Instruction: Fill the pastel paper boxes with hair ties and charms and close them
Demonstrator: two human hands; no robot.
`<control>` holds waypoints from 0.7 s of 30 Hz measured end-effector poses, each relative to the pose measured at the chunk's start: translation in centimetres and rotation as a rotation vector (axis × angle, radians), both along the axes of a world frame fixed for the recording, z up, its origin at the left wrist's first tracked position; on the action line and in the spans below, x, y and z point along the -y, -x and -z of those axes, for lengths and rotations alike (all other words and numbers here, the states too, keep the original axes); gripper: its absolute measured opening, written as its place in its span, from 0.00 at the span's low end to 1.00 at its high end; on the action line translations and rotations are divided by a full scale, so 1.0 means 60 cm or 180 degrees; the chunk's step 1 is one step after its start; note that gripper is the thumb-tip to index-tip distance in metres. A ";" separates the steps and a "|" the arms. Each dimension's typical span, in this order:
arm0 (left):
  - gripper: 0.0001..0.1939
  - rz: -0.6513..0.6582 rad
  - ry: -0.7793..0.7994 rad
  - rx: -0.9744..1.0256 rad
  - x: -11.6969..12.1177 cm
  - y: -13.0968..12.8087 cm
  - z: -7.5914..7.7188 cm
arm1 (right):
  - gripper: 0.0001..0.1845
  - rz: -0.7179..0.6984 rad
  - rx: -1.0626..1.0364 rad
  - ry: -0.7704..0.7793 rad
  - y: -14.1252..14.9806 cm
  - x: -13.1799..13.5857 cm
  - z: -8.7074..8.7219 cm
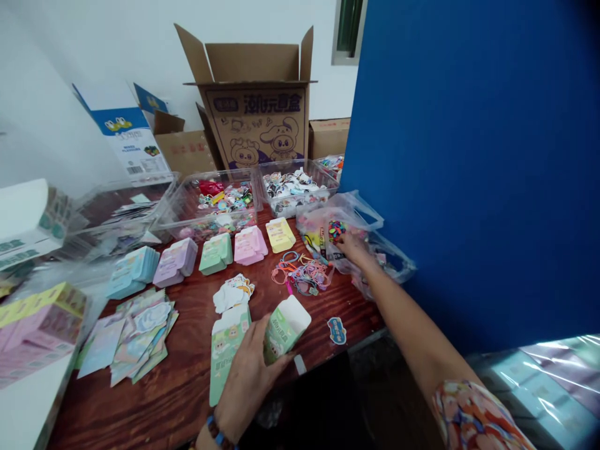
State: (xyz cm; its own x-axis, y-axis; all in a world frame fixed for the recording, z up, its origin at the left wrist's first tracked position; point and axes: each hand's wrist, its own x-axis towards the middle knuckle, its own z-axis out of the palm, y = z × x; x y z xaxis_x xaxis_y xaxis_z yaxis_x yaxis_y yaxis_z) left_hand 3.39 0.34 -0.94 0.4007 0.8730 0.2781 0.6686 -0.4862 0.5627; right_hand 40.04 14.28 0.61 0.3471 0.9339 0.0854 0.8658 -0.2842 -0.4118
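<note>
My left hand (250, 369) is closed around a small light-green carton (284, 328), tilted, with its white flap uppermost. Beside that hand lies a flattened green carton (225, 356), partly covered by my fingers. My right hand (355, 249) reaches over a clear plastic bag (328, 219), its fingertips drawn together at a heap of small multicoloured pieces (336, 231). What those fingertips hold is too small to make out. Between my hands are a tangle of coloured hair ties (307, 274), a pile of die-cut stickers (234, 292) and a blue sticker (336, 330).
Stacks of folded cartons in blue (134, 272), purple (175, 261), green (216, 253), pink (250, 244) and yellow (280, 235) form a row. Behind stand clear trays (255, 194) and a cardboard box (262, 125). Cards (135, 337) lie left. A blue panel (469, 175) borders the right.
</note>
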 end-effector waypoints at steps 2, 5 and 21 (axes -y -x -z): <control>0.34 0.0010 -0.0016 -0.0009 -0.004 0.005 0.002 | 0.10 0.0115 -0.0159 -0.0065 0.002 -0.003 0.008; 0.35 0.0008 -0.0032 -0.0018 -0.007 0.010 0.004 | 0.12 0.0204 -0.0618 -0.0226 -0.012 0.000 0.014; 0.34 -0.0021 0.0078 0.0076 0.007 0.003 -0.005 | 0.11 0.0287 -0.2585 -0.0613 -0.020 0.038 -0.026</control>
